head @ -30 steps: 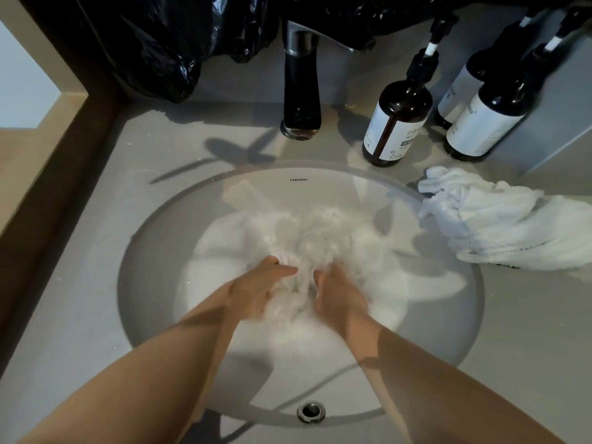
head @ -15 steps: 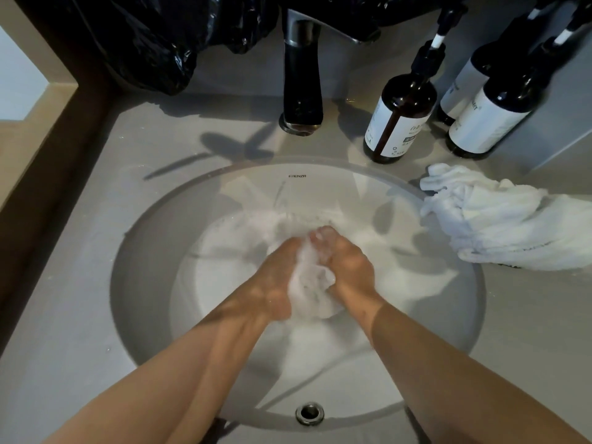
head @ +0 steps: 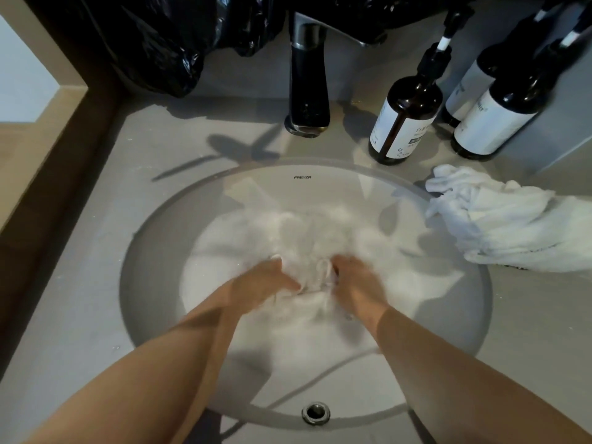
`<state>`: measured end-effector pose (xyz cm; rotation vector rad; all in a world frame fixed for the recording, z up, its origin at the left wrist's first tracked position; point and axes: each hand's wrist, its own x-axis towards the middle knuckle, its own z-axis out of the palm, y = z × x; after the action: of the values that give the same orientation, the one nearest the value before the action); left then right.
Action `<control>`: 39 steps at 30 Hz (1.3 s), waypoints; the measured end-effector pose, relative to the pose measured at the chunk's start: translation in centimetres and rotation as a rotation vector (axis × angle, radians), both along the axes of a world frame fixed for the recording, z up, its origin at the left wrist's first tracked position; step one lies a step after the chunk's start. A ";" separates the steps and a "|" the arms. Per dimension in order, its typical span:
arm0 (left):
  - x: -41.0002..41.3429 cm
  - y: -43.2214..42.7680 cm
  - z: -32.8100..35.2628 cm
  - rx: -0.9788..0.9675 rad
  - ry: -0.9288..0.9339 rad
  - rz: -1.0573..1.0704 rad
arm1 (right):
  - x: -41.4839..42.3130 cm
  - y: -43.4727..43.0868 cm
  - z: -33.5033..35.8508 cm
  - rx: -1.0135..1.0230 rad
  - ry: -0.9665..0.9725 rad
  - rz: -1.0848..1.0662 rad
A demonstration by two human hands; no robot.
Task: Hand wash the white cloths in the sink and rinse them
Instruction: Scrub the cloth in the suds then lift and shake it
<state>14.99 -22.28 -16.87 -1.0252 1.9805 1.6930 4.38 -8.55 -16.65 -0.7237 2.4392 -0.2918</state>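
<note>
A white cloth [head: 307,238] lies soaked in soapy water in the round white sink [head: 153,251]. My left hand [head: 262,283] and my right hand [head: 358,283] are both down in the water, side by side, each gripping a bunched fold of the cloth between them. The fingertips are hidden in fabric and foam. A second white cloth [head: 506,225] lies crumpled on the counter at the sink's right rim.
A black faucet [head: 309,88] stands behind the basin. Three dark pump bottles [head: 403,116] with white labels stand at the back right. A black plastic bag [head: 160,43] hangs at the back left. An overflow hole [head: 315,412] sits in the near wall.
Half a second ago my hands were raised and pressed together around the bunched cloth; they have come back toward me, lowered into the water and moved slightly apart.
</note>
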 end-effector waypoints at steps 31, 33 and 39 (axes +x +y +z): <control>0.7 0.3 1.5 -0.251 0.025 0.652 | 0.8 -1.4 0.9 -0.269 -0.696 -0.618; 0.1 -0.6 3.0 0.272 0.023 0.648 | 0.2 -1.1 1.4 -0.375 -0.948 -0.728; -0.1 -2.1 3.7 0.581 0.397 0.435 | -2.5 -0.8 4.2 -1.035 -1.398 -0.817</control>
<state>14.89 -24.36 -13.13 -0.9910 1.3425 2.6685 1.89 -9.31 -12.43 0.2405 0.9427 -1.7194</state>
